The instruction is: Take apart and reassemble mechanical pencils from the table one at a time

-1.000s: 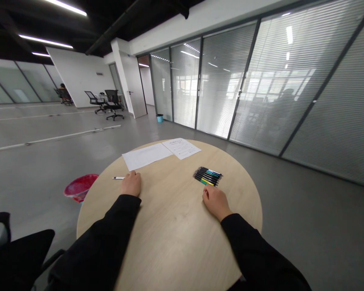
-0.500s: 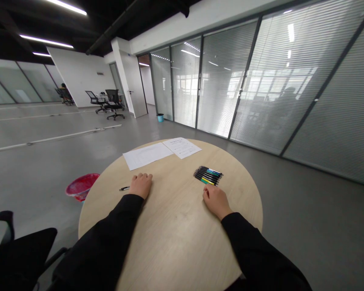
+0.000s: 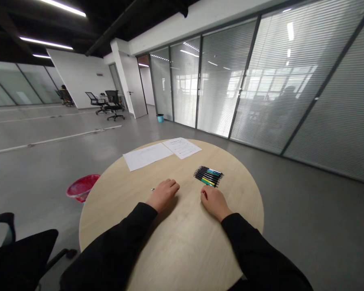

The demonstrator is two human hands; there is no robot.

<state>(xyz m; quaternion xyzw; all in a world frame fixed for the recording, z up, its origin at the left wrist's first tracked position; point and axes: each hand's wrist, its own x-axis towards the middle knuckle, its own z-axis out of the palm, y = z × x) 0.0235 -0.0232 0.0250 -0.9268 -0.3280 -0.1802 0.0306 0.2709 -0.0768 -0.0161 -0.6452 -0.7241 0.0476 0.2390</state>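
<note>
My left hand is closed over a pen near the middle of the round wooden table; only the pen's tip shows at the left of the hand. To its right my right hand rests curled on the tabletop, and whatever its fingers hold, if anything, is hidden. Just beyond the right hand lies a row of several pens side by side, mostly black, with yellow, green and blue parts.
Two sheets of paper, one blank-looking and one printed, lie at the table's far edge. A red basin stands left of the table, with a black chair nearer. Blinds-covered glass panels line the right.
My left hand has moved right, toward my right hand, and the pen has moved with it. My right hand has shifted slightly left and down, away from the row of pens.
</note>
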